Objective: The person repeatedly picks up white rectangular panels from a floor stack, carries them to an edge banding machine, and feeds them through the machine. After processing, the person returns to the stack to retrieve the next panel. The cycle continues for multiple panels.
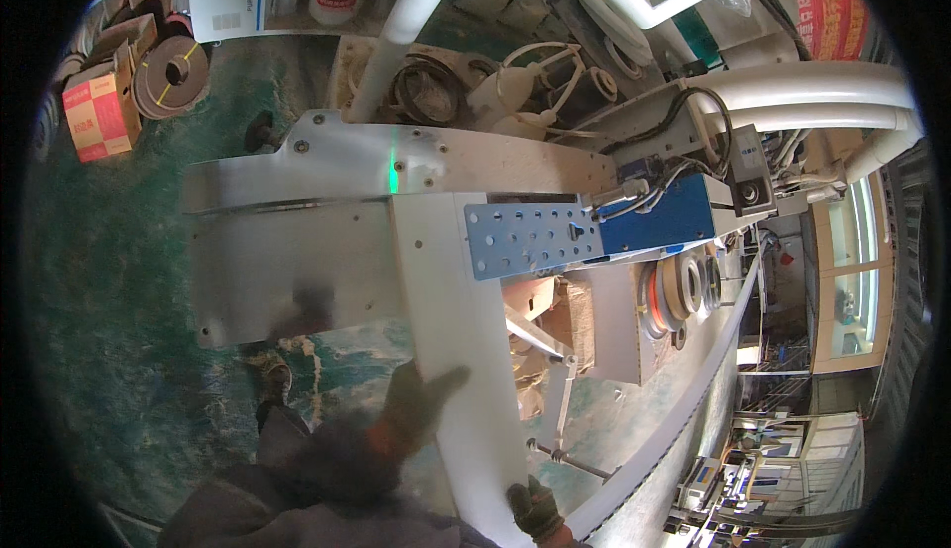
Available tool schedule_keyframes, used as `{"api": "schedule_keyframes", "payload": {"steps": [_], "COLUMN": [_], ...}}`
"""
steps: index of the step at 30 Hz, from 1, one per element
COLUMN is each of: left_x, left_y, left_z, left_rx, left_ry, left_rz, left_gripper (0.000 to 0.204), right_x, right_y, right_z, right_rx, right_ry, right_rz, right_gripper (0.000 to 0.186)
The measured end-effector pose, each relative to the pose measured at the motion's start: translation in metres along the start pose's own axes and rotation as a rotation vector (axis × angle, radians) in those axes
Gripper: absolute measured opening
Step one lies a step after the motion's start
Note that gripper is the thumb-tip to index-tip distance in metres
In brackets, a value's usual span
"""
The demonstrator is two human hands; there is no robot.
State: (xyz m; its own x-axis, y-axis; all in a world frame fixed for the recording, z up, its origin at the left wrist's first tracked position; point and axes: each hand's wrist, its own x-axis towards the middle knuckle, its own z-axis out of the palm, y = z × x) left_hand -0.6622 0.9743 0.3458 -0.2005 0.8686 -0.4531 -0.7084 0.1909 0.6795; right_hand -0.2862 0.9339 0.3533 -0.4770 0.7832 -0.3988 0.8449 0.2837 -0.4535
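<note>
A long white board [461,340] lies with its far end on a grey metal machine table [287,261] and its near end toward my body. My left hand [421,409], in a dark glove and somewhat blurred, grips the board's left edge with the thumb across its top; its fingers are hidden. On the right edge, closer to me, my gloved right hand [535,508] is closed round the board, partly cut off by the lower rim. A blue plate with holes [525,238] reaches over the board's far right corner. Beyond that corner a green light line crosses the metal fence [436,157].
A blue machine housing [664,216] with cables and a control box [750,171] stand at the right. Edging rolls [679,285] and a folding metal support arm [565,399] are beyond the board. A carton [99,112] and a brown roll [170,77] sit on the green floor far left.
</note>
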Motion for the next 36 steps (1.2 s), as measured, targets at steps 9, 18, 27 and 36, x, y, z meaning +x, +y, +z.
{"api": "schedule_keyframes", "payload": {"steps": [9,18,27,36], "left_x": [0.007,0.014,0.015,0.017], "left_y": [-0.003,-0.007,-0.001,0.006], "left_z": [-0.007,-0.013,-0.007,0.003], "left_rx": [-0.026,0.05,0.082,0.1], "left_ry": [-0.072,-0.123,-0.085,-0.087], "left_rz": [-0.009,-0.084,-0.074,-0.005], "left_gripper": [0.026,0.035,0.034,0.028], "right_x": [-0.014,0.017,0.014,0.012], "right_y": [0.055,-0.035,-0.029,-0.024], "right_z": [0.018,-0.013,-0.013,-0.016], "right_rx": [-0.47,0.07,0.199,0.185], "right_ry": [0.057,0.016,0.005,-0.006], "right_rz": [-0.421,-0.031,0.072,0.198], "right_gripper": [0.015,0.039,0.048,0.049]}}
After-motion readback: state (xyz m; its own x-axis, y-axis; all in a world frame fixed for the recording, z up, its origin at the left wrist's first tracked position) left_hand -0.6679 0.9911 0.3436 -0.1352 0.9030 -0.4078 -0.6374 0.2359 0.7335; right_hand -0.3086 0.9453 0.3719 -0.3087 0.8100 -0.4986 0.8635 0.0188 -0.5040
